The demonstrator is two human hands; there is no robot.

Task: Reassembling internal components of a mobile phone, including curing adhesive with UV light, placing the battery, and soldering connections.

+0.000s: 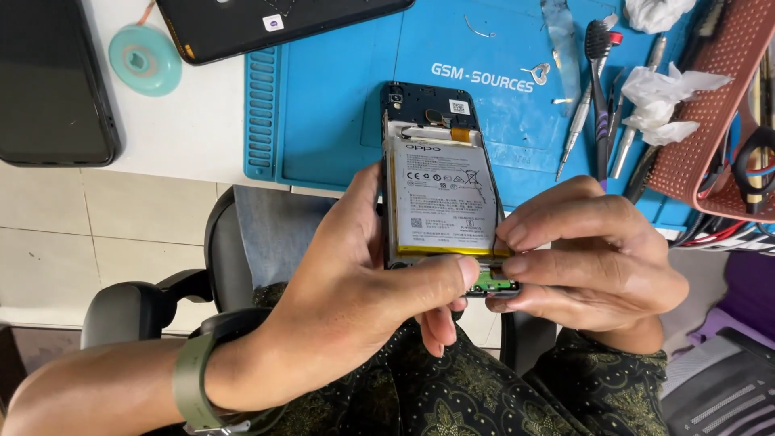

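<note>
We hold an opened phone (440, 186), back cover off and white battery (442, 198) exposed, above the near edge of the blue work mat (339, 105); our left hand (363, 299) clamps its lower left side, thumb across the bottom edge. Our right hand (589, 258) pinches with thumb and forefinger together at the small green board (494, 282) at the phone's bottom end, though we cannot tell what sits between them. With 2 hands crowding 1 spot, a hard tug could tear a thin cable or dent the battery.
</note>
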